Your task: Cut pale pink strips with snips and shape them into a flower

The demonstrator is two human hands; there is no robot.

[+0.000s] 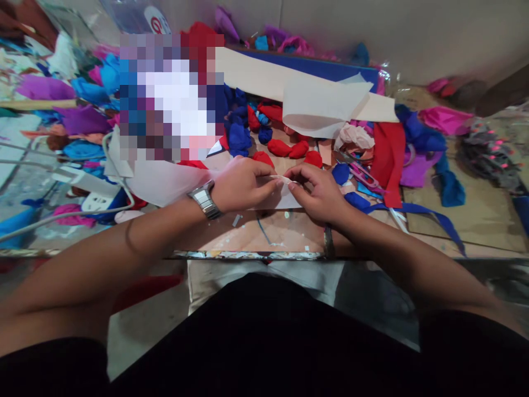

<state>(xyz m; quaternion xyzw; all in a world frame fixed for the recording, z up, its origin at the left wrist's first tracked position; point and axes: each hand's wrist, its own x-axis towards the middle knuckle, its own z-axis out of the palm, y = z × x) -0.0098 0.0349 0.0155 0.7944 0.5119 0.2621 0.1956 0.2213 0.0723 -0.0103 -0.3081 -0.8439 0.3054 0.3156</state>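
Note:
My left hand (239, 184), with a metal watch on its wrist, pinches the edge of a thin whitish sheet (281, 199). My right hand (318, 190) grips the same edge a little to the right, thumb and fingers pressed together. Between the fingertips the edge looks folded or gathered; whether it is paper or cloth I cannot tell. Just beyond the hands lie several small red bundles (287, 149) and dark blue bundles (239, 135). Pink-handled scissors (366, 175) rest to the right of my right hand, beside a crumpled pale piece (355, 137).
A long cream strip (252, 69) and a curled translucent sheet (326, 105) lie at the back. Red material (388, 160) and a blue ribbon (433, 214) are at the right. At the left are a white power strip (99, 203), its cable and colourful scraps. One patch is pixelated.

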